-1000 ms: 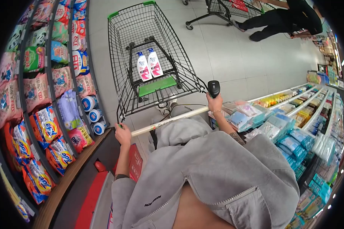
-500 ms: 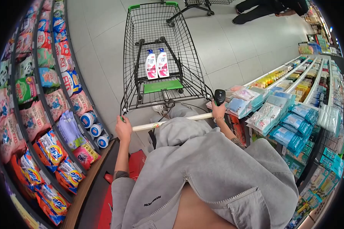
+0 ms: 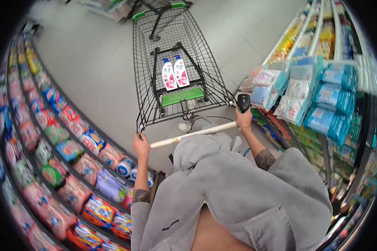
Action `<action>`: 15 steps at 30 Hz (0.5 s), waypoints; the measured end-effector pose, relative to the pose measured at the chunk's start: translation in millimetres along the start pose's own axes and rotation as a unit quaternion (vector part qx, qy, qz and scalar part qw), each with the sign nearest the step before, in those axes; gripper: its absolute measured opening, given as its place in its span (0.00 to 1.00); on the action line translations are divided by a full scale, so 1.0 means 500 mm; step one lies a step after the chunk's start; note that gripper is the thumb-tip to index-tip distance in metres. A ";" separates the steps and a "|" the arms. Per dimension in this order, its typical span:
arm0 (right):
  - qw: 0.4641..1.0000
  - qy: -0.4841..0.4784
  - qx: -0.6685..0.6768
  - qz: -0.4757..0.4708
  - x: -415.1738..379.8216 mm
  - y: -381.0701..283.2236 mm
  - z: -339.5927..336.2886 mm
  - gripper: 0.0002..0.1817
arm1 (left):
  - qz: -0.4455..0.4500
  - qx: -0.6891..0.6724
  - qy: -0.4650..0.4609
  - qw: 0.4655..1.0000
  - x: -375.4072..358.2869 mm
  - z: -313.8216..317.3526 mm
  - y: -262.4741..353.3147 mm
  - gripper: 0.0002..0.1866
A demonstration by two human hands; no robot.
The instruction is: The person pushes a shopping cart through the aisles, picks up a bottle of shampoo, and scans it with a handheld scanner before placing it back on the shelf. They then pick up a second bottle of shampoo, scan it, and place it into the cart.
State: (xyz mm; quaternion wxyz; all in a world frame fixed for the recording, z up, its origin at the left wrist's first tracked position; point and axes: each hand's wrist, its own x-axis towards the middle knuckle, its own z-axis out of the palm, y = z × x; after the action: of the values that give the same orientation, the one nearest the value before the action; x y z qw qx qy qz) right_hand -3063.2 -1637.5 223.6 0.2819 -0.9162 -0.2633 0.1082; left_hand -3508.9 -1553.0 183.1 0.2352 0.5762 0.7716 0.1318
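Observation:
My left hand [image 3: 141, 145] is closed around the left end of the white handle bar [image 3: 197, 134] of a shopping cart. At the bar's right end, my right hand [image 3: 244, 118] is wrapped around it too, just below a black plastic piece [image 3: 244, 103]. The cart's black wire basket [image 3: 217, 90] has green corner trim and stretches out ahead of me. Two white pump bottles [image 3: 169, 74] with blue tops and pink labels lie side by side in it, beyond a green flap [image 3: 182, 97].
A long shelf of bagged detergent [image 3: 98, 211] and pink packs [image 3: 74, 192] curves along my left. Hanging blue packs [image 3: 327, 98] and shelves of small goods [image 3: 287, 42] line the right. Grey tiled floor [image 3: 88, 54] lies ahead. Another dark cart [image 3: 155, 8] is beyond mine.
My view has swung round, so the left shelves stretch further across and the right-hand packs look closer. The person in dark trousers has left the view. Both hands stay on the bar.

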 end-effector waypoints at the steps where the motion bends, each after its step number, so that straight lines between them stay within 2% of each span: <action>1: 1.000 -0.002 0.002 0.018 -0.003 -0.008 -0.007 0.25 | 0.024 0.007 -0.010 1.000 0.021 0.004 -0.003 0.13; 3: 0.999 0.009 0.008 0.052 0.031 -0.005 0.022 0.24 | 0.023 -0.047 -0.024 0.998 0.086 0.058 0.006 0.14; 4: 0.998 0.013 0.015 0.060 0.033 -0.013 0.023 0.23 | 0.044 -0.041 -0.036 0.998 0.108 0.050 0.026 0.14; 6: 0.996 0.035 0.017 0.086 0.025 -0.028 0.016 0.22 | 0.027 -0.048 -0.063 0.997 0.140 0.026 0.067 0.15; 7: 0.995 0.043 0.036 0.085 0.027 -0.030 0.017 0.22 | 0.039 0.010 -0.047 0.998 0.164 0.030 0.074 0.15; 10: 0.991 0.064 0.053 0.103 0.040 -0.045 0.027 0.22 | 0.075 0.029 -0.061 0.995 0.234 0.036 0.108 0.14; 15: 0.984 0.088 0.046 0.149 0.052 -0.053 0.038 0.22 | 0.097 -0.003 -0.102 0.990 0.314 0.012 0.207 0.14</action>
State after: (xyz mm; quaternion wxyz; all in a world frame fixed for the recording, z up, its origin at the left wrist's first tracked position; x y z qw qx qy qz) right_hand -3059.4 -1596.1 222.0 0.3265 -0.9371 -0.0934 0.0802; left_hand -3455.5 -1372.7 194.0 0.3006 0.6580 0.6837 0.0962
